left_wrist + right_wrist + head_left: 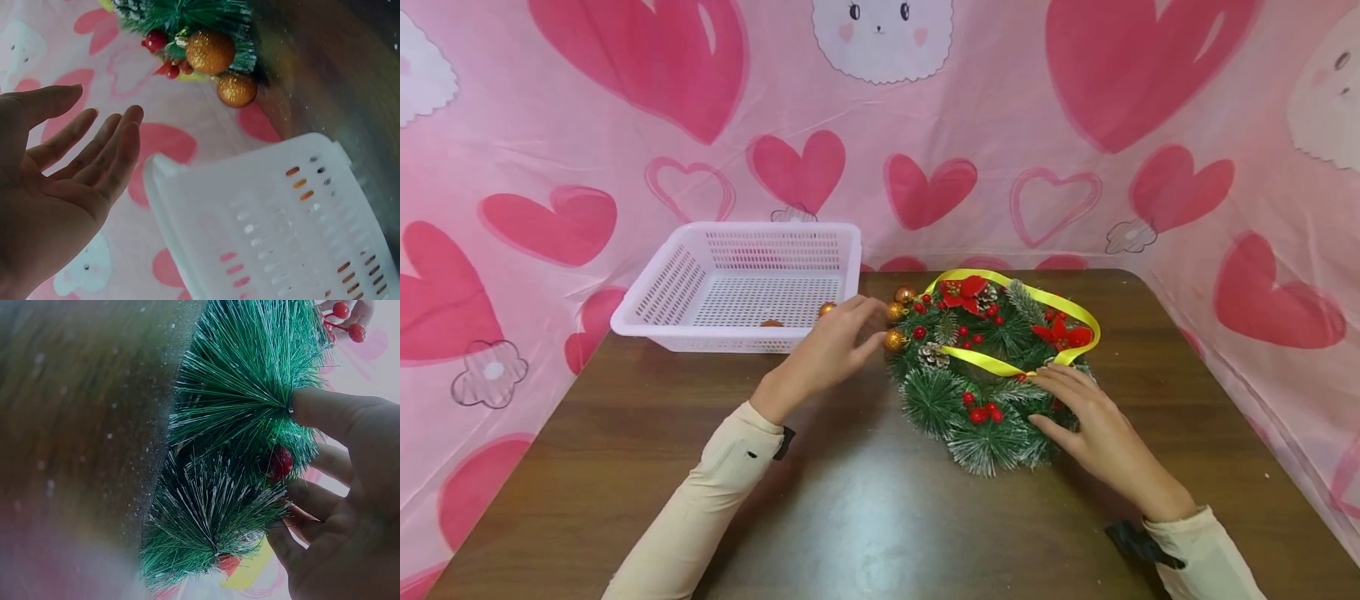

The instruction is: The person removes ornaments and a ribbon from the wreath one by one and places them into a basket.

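A green frosted Christmas wreath (988,446) lies on the table, trimmed with red flowers, berries, pinecones and a loop of yellow ribbon (985,362). Three gold baubles (894,340) sit at its left edge. Just left of these baubles hovers my left hand (831,346), fingers loosely bent. In the left wrist view its palm (62,200) and fingers hold nothing. On the wreath's right side rests my right hand (1105,429), fingertips by the ribbon. The right wrist view shows the thumb (331,415) touching the green needles, with the other fingers spread lightly.
A white perforated plastic basket (715,332) stands at the back left of the brown wooden table (865,533), beside my left forearm. Inside it lie a gold bauble (827,308) and a brownish piece (771,323). Pink heart-printed cloth (880,117) hangs behind and along the sides.
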### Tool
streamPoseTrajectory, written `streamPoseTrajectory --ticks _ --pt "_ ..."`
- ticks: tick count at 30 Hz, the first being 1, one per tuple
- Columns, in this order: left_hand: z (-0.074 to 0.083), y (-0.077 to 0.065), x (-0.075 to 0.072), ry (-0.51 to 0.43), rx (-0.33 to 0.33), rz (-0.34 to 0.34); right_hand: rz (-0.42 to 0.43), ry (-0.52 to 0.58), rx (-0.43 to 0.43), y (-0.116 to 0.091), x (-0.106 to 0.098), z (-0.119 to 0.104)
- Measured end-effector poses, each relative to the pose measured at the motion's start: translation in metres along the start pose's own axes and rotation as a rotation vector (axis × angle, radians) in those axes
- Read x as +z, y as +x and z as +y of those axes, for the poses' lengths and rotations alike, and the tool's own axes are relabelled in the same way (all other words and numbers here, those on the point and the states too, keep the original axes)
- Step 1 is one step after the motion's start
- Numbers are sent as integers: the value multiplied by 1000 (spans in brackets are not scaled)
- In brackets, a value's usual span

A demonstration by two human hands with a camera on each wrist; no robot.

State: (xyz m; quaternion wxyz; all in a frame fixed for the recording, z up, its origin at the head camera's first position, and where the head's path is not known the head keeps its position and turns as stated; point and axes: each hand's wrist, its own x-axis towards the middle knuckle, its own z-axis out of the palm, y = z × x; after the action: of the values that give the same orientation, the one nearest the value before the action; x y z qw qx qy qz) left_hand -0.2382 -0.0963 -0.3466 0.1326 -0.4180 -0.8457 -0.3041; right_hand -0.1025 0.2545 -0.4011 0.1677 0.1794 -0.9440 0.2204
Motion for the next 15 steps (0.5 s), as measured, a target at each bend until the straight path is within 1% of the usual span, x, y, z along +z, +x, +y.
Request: streamPoseTrajectory --ticks 7,11,15 --pt "-1 3 14 24 30 -31 0 -4 -5 0 -1 0" --pt "-1 5 20 43 24 -54 -14 -6 -4 1 -2 0" --pt "-3 8 24 47 19 -60 -24 -11 -1 1 -3 0"
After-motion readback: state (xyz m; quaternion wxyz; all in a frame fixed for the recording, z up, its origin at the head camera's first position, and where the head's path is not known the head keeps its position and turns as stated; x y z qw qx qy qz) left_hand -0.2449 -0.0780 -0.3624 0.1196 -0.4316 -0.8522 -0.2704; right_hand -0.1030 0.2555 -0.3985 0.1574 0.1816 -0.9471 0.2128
